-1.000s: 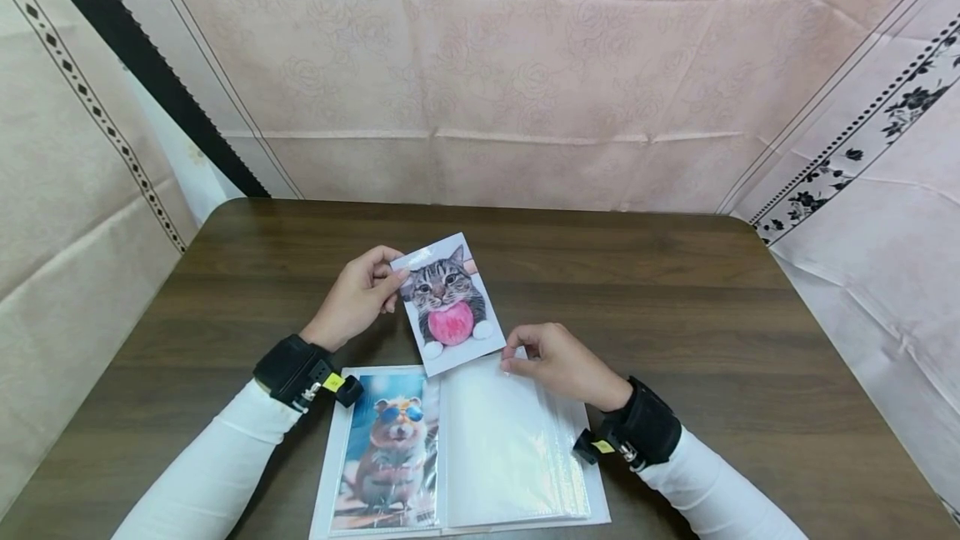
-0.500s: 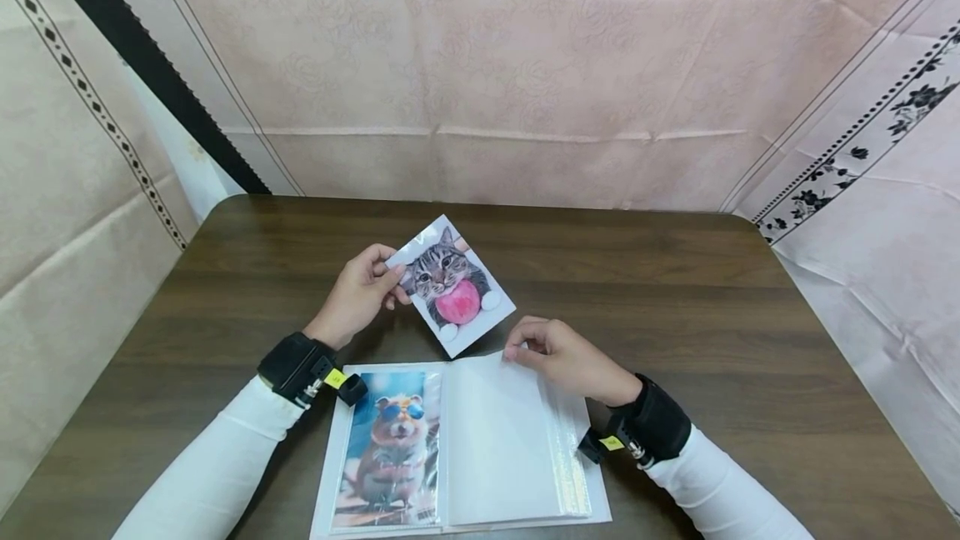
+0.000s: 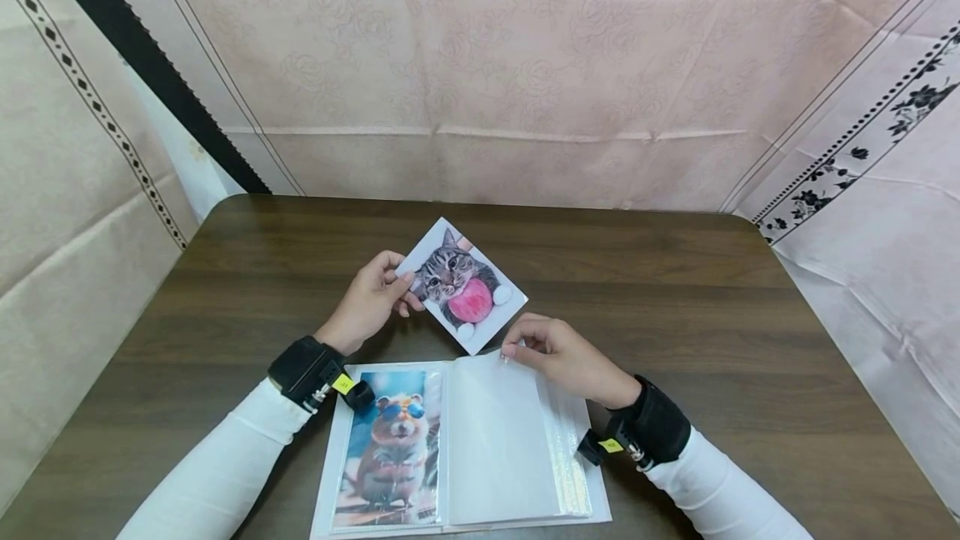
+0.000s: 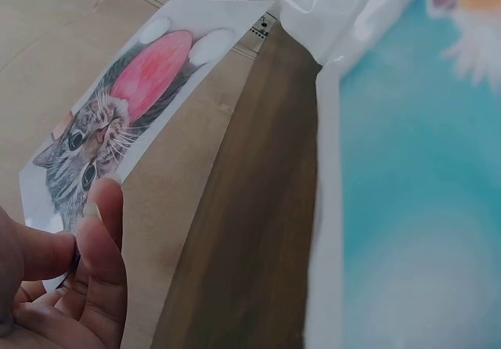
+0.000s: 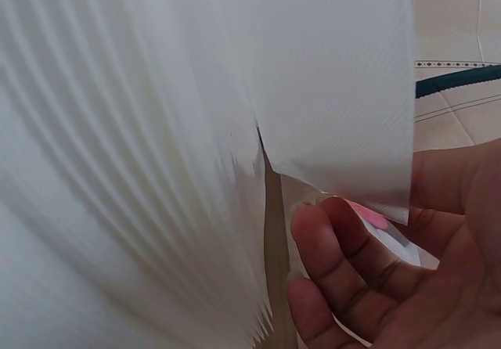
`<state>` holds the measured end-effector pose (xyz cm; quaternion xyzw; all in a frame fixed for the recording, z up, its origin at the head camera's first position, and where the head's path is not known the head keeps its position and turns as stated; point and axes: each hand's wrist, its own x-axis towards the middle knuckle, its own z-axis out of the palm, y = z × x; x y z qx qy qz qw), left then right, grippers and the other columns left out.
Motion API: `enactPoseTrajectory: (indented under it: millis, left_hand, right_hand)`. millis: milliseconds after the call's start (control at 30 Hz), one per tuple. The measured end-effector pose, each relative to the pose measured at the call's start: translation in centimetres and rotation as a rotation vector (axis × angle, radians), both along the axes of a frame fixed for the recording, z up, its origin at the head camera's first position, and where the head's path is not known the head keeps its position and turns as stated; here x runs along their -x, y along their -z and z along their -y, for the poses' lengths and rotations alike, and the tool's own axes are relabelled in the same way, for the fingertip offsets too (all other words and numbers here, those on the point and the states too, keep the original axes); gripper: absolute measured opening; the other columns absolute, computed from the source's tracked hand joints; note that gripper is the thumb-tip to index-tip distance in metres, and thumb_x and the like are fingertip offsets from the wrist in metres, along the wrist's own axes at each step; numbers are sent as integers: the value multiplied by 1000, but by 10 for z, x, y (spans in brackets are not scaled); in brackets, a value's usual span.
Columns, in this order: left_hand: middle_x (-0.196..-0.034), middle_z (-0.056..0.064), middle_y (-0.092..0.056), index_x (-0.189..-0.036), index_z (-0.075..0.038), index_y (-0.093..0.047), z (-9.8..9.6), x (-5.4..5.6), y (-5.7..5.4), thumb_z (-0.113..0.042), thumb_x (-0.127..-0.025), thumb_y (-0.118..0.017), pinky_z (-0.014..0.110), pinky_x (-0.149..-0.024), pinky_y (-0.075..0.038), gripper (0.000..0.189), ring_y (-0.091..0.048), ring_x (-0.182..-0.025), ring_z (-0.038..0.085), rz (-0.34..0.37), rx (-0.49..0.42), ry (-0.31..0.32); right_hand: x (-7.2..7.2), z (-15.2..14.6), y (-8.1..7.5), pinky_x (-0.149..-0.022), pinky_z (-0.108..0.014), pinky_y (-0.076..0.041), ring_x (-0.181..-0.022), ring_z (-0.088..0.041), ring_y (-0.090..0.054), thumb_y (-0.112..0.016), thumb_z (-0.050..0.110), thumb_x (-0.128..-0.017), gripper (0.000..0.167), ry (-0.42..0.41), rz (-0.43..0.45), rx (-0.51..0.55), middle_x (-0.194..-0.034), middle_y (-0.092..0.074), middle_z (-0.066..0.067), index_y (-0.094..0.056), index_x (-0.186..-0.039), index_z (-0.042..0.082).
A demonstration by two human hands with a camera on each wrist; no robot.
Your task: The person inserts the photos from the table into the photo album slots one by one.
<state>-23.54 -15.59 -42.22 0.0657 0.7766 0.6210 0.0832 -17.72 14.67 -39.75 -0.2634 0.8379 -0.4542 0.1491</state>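
My left hand (image 3: 372, 300) pinches the left corner of a cat photo (image 3: 463, 286), a tabby with a pink ball. The photo is tilted above the far edge of an open photo album (image 3: 600, 494), its lowest corner close to the right-hand page. At that page's top edge my right hand (image 3: 558, 357) pinches the clear sleeve page (image 3: 495, 440), lifting its corner in the right wrist view (image 5: 337, 91). No picture shows in this sleeve. The album's left page bears a picture of a bear in sunglasses (image 3: 393, 457).
The album lies on a dark wooden table (image 3: 712, 315) near its front edge. Behind the table hangs a pale patterned cloth (image 3: 480, 90). More sleeve pages (image 5: 117, 169) are stacked beneath the lifted one.
The cat photo has turned so its lower end swings right, then shifted slightly right with my left hand. My right hand has stayed at the sleeve's top edge.
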Motion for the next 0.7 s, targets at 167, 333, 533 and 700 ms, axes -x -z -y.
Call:
enactPoseTrajectory:
  millis: [167, 333, 533, 700]
  left_hand:
    - [-98, 14, -68, -124, -3, -46, -1, 0, 1, -16, -109, -45, 24, -69, -55, 20, -68, -76, 15, 13, 16, 0]
    - [-95, 12, -69, -124, -4, -51, -1, 0, 1, -15, -108, -48, 23, -67, -54, 20, -68, -75, 15, 19, 39, 19]
    - [-94, 11, -68, -126, -3, -54, -1, 1, 4, -14, -107, -49, 24, -67, -54, 22, -67, -74, 15, 10, 47, 55]
    - [-91, 9, -67, -126, -2, -54, 0, 2, 4, -13, -107, -48, 24, -66, -54, 23, -66, -72, 13, 17, 43, 62]
  right_hand:
    - [0, -1, 1, -72, -21, -45, -85, -14, -53, -64, 13, -100, 10, 7, -18, 4, -96, -64, -5, -73, -101, 8]
    - [0, -1, 0, -70, -21, -46, -82, -16, -55, -64, 12, -99, 8, 26, 3, -7, -93, -64, -4, -71, -98, 8]
    - [0, -2, 0, -68, -22, -47, -81, -19, -56, -68, 14, -97, 6, 55, 43, -23, -86, -63, -3, -70, -96, 9]
    - [0, -3, -2, -68, -22, -46, -82, -20, -55, -72, 15, -95, 6, 53, 52, -27, -84, -61, -2, -69, -97, 9]
